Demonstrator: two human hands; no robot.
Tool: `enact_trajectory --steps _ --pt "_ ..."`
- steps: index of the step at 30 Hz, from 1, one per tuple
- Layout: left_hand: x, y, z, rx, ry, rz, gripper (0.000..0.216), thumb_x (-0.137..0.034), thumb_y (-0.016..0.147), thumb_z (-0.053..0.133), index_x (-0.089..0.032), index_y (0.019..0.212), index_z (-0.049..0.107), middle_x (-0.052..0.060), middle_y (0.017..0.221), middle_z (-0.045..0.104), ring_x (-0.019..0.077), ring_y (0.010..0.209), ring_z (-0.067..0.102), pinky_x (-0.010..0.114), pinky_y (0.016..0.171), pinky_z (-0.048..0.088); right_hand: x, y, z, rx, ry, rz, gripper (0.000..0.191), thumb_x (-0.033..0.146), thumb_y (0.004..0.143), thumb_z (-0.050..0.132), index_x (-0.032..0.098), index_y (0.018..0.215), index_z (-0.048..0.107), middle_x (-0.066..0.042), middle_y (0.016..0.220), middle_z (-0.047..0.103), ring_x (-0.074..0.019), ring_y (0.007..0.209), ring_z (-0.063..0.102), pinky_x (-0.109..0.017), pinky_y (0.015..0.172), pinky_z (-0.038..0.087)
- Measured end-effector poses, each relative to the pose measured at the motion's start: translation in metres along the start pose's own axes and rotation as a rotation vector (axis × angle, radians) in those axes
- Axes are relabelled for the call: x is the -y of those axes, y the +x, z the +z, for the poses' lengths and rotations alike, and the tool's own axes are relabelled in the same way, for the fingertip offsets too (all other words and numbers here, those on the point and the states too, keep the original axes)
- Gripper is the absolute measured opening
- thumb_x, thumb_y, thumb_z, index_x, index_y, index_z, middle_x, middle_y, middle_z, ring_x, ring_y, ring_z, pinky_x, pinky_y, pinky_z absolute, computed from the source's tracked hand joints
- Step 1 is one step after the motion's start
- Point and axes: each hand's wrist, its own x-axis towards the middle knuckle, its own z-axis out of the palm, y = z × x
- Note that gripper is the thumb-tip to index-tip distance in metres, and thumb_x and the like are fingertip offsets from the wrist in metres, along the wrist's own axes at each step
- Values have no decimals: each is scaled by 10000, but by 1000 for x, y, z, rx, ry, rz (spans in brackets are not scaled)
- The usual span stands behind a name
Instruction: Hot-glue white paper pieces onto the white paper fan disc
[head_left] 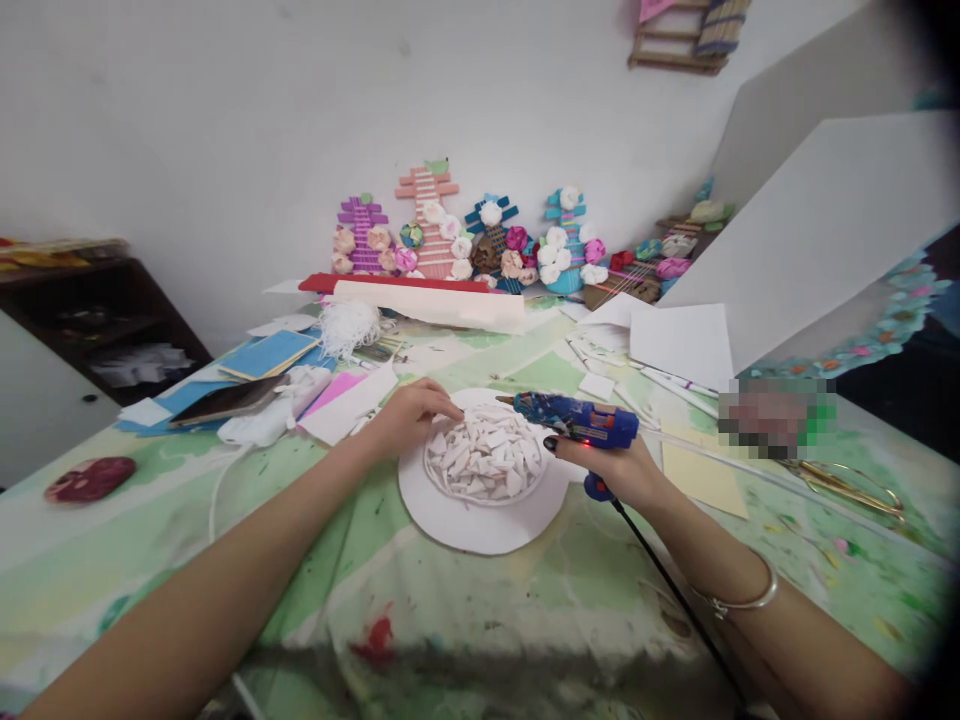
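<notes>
A round white board (480, 530) lies on the table in front of me. In its middle is a ring filled with small broken white pieces (487, 458), irregular in shape. My left hand (412, 415) is at the upper left of the ring, fingers bent together and fingertips down at its edge; whatever is under them is hidden. In my right hand (619, 465) is a blue glue gun (577, 418), gripped by its handle and pointing left. Its nozzle is above the far edge of the pieces, close to my left fingertips. A small red light glows on it.
White shredded strips (349, 328), blue sheets (270, 352) and a white power strip (274, 410) lie left. White card (681, 342), a yellow sheet (703, 478) and gold-handled scissors (851, 485) lie right. Rolled paper (427, 303) and flower-decorated crafts (431, 225) stand behind. A black cord (667, 580) trails from the gun.
</notes>
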Motion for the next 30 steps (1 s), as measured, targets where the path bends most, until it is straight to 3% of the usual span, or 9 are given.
enact_trajectory --steps 3,5,8,11,16,21,26,30 --pt "0 -4 -13 -95 -224 -233 282 -144 665 539 -179 869 731 84 1029 671 200 905 614 255 706 478 0 0 -1 -1 0 -6 147 295 678 672 188 778 664 -27 724 657 -240 824 620 -328 718 496" --pt "2 -7 -28 -243 -312 -337 299 -161 657 548 -163 900 721 72 997 691 207 920 619 264 755 477 1 0 -2 -11 -17 5 219 301 681 676 191 870 681 -40 823 682 -253 866 618 -338 740 496" --pt "12 -13 -53 -424 -216 -487 300 -191 641 569 -170 902 715 44 896 717 205 835 638 274 748 482 1 0 -3 -3 -15 5 290 313 688 680 198 954 678 -44 935 685 -261 931 606 -343 787 485" --pt "29 -19 -71 -303 74 -625 211 -200 580 620 -194 761 729 26 772 720 211 734 641 277 707 478 0 1 -3 6 -9 9 284 318 692 679 196 948 675 -44 925 683 -256 909 610 -343 776 486" --pt "46 -25 -74 -85 316 -742 234 -265 585 639 -211 795 727 41 776 712 215 679 633 275 633 462 -3 1 -3 2 -10 -2 245 311 688 684 182 896 678 -47 833 680 -247 851 618 -334 732 488" --pt "45 -25 -70 -20 339 -748 208 -284 561 647 -206 742 716 44 776 717 216 713 636 261 626 454 -3 2 -4 4 -26 -4 306 319 680 687 179 952 680 -52 853 688 -243 832 621 -336 707 492" --pt "41 -22 -69 38 347 -731 161 -236 535 624 -218 673 705 24 725 713 219 740 635 263 650 440 -5 2 -4 -1 -9 -28 260 327 677 691 175 888 683 -44 787 678 -232 780 621 -344 701 495" --pt "38 -21 -70 5 371 -725 139 -251 545 601 -209 641 691 27 683 699 224 699 631 270 614 430 -6 2 -5 9 26 -43 220 310 693 682 182 872 676 -35 789 670 -229 800 618 -346 728 490"
